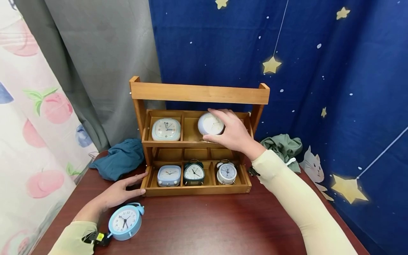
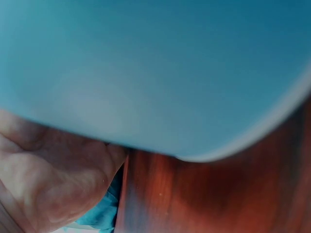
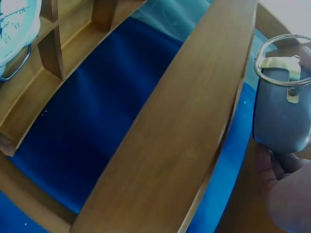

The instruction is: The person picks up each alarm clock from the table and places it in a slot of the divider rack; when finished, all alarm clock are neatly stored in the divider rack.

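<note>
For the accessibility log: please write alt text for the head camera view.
A person's right hand grips a round white clock on the top shelf of a wooden rack that holds four other clocks. The left hand rests flat against the rack's base, beside a light blue alarm clock on the dark red table.

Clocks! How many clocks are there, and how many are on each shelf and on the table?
Top shelf: 2, a square clock and a round clock that the right hand grips.
Bottom shelf: 3, at.
Table: 1, a blue clock by the left hand.
Total: 6 clocks.
</note>
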Demonstrator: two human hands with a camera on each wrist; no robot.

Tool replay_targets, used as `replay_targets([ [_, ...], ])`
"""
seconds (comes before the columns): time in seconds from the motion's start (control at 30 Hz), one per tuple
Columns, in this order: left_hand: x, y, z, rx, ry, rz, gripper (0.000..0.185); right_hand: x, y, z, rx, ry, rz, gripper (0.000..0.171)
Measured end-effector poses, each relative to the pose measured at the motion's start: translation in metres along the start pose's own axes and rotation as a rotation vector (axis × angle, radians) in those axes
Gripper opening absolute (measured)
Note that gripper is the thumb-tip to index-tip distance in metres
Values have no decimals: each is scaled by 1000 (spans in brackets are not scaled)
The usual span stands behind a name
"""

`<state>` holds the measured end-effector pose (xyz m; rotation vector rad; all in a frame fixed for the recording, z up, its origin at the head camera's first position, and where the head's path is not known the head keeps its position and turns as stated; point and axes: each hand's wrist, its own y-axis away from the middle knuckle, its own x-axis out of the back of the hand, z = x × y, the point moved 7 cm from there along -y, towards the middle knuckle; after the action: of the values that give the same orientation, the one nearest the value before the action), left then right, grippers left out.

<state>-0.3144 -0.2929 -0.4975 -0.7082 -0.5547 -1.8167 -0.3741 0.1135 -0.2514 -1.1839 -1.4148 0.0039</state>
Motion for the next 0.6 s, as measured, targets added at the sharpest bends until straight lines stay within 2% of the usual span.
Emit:
replay_targets([
  [0.37, 1, 2, 1, -9, 1, 5, 84, -33, -22, 6, -52, 33, -83, 97],
  [0.6, 0, 2, 4, -20, 8, 7, 83, -47, -28, 10, -57, 113, -95, 99],
])
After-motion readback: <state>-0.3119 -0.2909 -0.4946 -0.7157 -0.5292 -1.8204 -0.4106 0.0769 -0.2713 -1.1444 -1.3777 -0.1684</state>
